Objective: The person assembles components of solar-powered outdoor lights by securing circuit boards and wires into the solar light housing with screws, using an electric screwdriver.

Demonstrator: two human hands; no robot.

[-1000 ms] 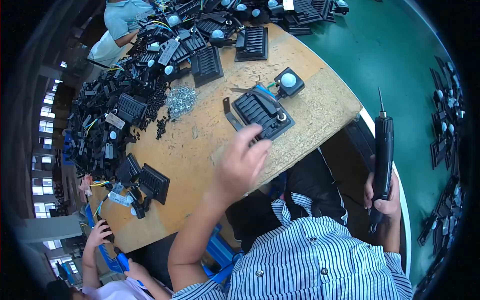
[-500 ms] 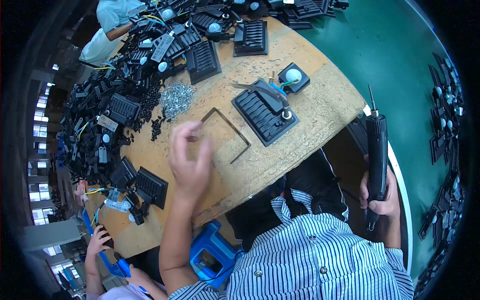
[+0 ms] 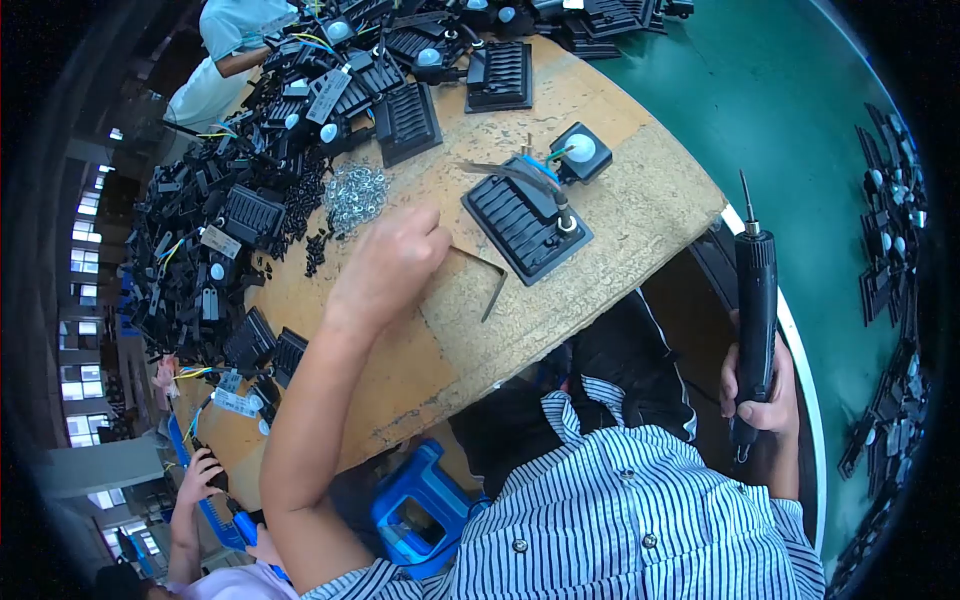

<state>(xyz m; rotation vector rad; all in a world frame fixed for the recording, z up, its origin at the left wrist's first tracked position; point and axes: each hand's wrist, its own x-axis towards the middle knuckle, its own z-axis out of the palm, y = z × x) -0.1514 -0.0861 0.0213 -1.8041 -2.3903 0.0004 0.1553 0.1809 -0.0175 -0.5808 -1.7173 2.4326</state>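
My left hand [image 3: 390, 262] is closed over one end of a thin U-shaped metal bracket [image 3: 480, 260] above the wooden table; its fingertips are hidden under the hand. The bracket's bend and other arm stick out to the right. Close beside it lies a black finned floodlight housing [image 3: 525, 225], with a cable across it. A motion sensor with a white dome [image 3: 580, 148] and loose coloured wires is attached at its far side. My right hand [image 3: 762, 392] is wrapped around a black electric screwdriver [image 3: 756, 300], held upright beyond the table's right edge, bit pointing up.
Piles of black lamp parts [image 3: 180, 240] cover the table's left and far side. A heap of small silver hardware [image 3: 355, 195] lies near black screws [image 3: 317, 250]. A blue plastic stool [image 3: 425, 505] stands below the edge. Co-workers sit at the left and far left.
My left hand, spread and blurred before, has moved up and right and closed on the bracket, which has turned. My right hand stays in place with the screwdriver.
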